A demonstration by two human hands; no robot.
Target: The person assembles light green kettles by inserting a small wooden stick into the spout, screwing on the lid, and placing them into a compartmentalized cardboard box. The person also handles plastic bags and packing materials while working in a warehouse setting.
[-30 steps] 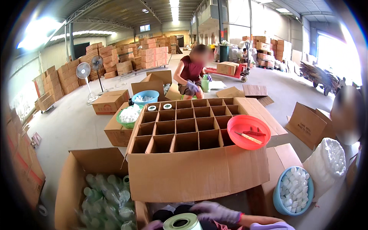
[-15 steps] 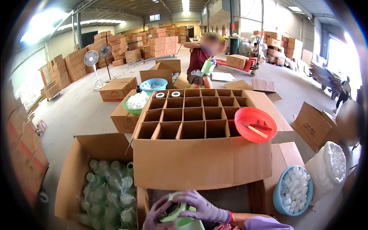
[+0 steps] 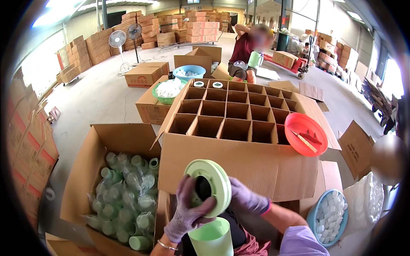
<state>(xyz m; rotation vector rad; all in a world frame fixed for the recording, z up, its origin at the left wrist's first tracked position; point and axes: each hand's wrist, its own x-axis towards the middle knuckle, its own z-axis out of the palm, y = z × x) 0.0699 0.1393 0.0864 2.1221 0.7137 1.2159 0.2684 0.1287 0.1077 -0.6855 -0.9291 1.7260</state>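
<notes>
Both of my hands wear grey-purple gloves. My left hand [image 3: 190,209] grips a light green ring-shaped plastic part [image 3: 218,181] by its near left side, thumb across the dark round opening. On the other side my right hand [image 3: 247,197] is closed against the same part's edge, its fingertips partly hidden behind it. The part is tilted, its opening toward me and to the left. Just below stands a light green plastic cylinder [image 3: 211,239], open at the top, between my forearms; neither hand is on it.
A divided carton [image 3: 239,170] stands ahead, with two lidded items in far cells and a red bowl [image 3: 305,147] of tools on its corner. Left is a carton [image 3: 77,183] of bagged green bottles; right, a blue basin [image 3: 314,217] of white caps. A person [image 3: 243,51] sits beyond.
My hands have lifted the ring-shaped part up and turned it, so its opening now shows. The cylinder below has come into fuller view. The camera view has shifted down and left.
</notes>
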